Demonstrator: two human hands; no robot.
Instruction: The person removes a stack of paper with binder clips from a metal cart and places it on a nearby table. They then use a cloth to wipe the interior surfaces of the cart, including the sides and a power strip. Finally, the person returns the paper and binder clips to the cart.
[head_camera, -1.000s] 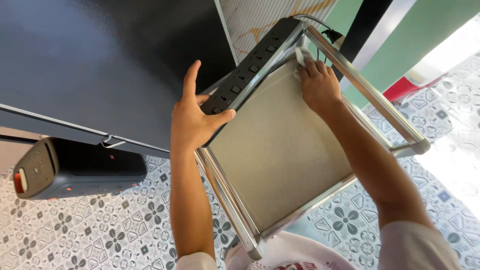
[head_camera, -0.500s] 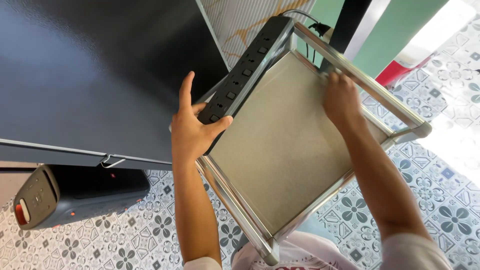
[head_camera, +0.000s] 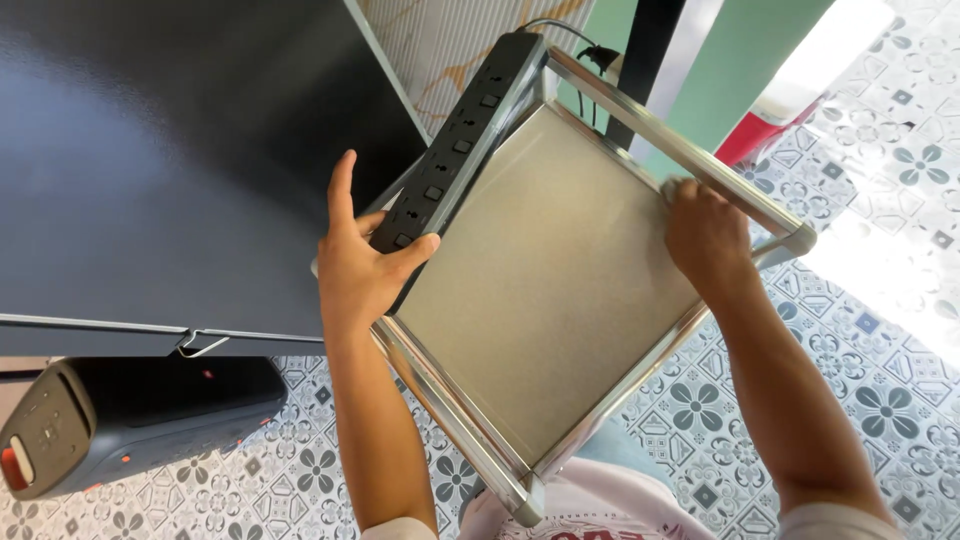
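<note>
Since half a second ago the right hand (head_camera: 705, 235) has slid along the far rail from about 12 o'clock toward 2 o'clock of the stool top, while the left hand (head_camera: 360, 260) has kept its place.

One square metal stool (head_camera: 545, 280) fills the middle of the view, turned like a diamond: a dull grey, finely speckled seat panel framed by shiny steel rails. One black power strip (head_camera: 455, 150) lies along its 10 o'clock edge, showing a row of sockets and small switches.

Left hand grasps the lower end of the strip together with the stool rim, thumb on the seat, fingers spread behind. Right hand is closed over a small pale cloth (head_camera: 672, 187) pressed against the rail; the cloth is mostly hidden. One black portable speaker (head_camera: 130, 420) sits at 8 o'clock, cut off at the frame edge. Stool legs are hidden beneath the seat.
</note>
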